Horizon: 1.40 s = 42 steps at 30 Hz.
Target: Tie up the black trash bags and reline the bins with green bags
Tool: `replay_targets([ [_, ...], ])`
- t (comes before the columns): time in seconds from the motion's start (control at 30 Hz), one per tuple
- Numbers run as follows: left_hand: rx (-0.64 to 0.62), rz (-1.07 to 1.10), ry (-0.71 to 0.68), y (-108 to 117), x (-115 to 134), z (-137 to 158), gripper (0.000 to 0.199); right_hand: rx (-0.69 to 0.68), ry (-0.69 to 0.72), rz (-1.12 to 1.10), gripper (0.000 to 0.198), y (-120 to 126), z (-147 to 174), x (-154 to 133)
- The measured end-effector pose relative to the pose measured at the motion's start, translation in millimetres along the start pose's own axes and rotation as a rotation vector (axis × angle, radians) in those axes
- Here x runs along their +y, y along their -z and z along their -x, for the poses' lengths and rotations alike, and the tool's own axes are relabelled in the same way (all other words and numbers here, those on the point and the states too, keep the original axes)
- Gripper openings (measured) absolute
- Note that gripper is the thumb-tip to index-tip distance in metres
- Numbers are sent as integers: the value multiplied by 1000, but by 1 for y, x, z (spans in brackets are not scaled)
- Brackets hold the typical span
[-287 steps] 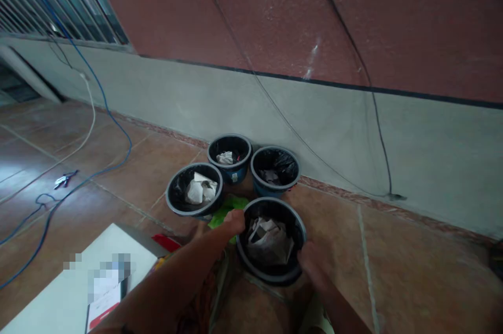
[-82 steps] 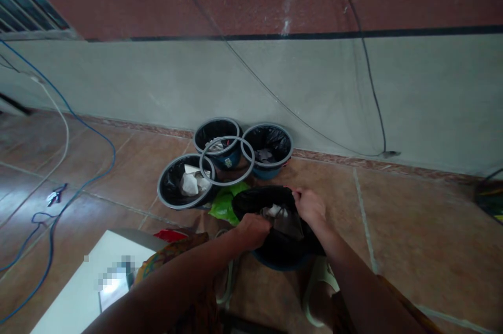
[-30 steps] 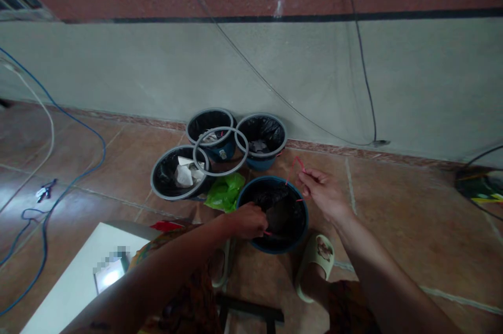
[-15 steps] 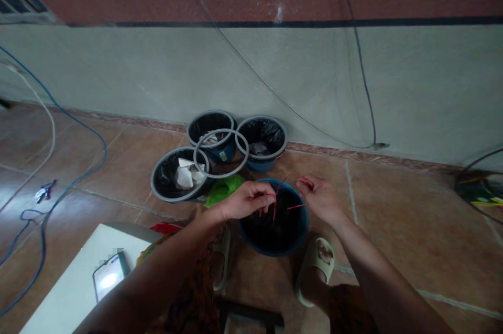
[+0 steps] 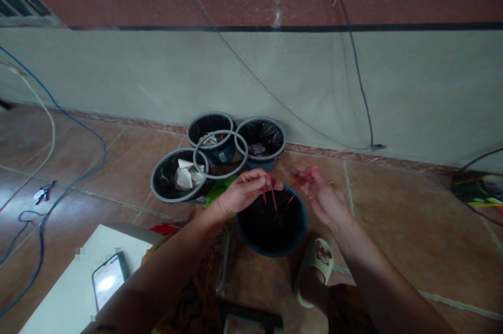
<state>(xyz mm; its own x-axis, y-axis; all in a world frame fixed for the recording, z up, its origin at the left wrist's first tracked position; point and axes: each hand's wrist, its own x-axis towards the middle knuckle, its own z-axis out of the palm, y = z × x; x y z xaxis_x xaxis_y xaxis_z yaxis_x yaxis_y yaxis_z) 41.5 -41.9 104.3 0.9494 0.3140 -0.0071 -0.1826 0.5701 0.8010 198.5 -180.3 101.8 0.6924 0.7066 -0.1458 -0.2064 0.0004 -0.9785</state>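
My left hand (image 5: 242, 193) and my right hand (image 5: 319, 195) are raised over a blue bin (image 5: 271, 240) lined with a black bag (image 5: 267, 216). Both pinch thin red drawstrings (image 5: 273, 195) that come up from the bag. The right hand is blurred by motion. A loose grey ring (image 5: 220, 155) rests across the tops of three other lined bins (image 5: 175, 183) behind, which hold crumpled paper. A green plastic bag (image 5: 214, 193) lies between the bins, partly hidden by my left hand.
A wall runs behind the bins, with thin black cables (image 5: 353, 62) hanging down it. A blue cable (image 5: 58, 187) and a white cable (image 5: 47, 130) trail over the tiled floor at left. A phone (image 5: 106, 281) lies on a white surface (image 5: 58, 297) near left. My sandalled foot (image 5: 314, 266) stands by the bin.
The grey ring was taken off the near bin and laid on the others. The bag's mouth was gathered, and both hands have lifted the red drawstrings higher above the bin.
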Motion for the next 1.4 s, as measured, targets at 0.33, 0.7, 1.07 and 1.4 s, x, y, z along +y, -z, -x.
replay_targets([
  [0.33,172,-256,-51,-7,5,-9,31,-375,-198,287,42,-30,21,12],
  [0.7,63,-780,121,9,-47,-9,19,-287,-174,130,40,-22,13,6],
  [1.07,79,-606,187,8,-71,-2,38,-121,-132,167,38,7,0,0],
  [1.4,358,-723,226,17,-71,-11,33,-527,-100,1159,23,14,19,39],
])
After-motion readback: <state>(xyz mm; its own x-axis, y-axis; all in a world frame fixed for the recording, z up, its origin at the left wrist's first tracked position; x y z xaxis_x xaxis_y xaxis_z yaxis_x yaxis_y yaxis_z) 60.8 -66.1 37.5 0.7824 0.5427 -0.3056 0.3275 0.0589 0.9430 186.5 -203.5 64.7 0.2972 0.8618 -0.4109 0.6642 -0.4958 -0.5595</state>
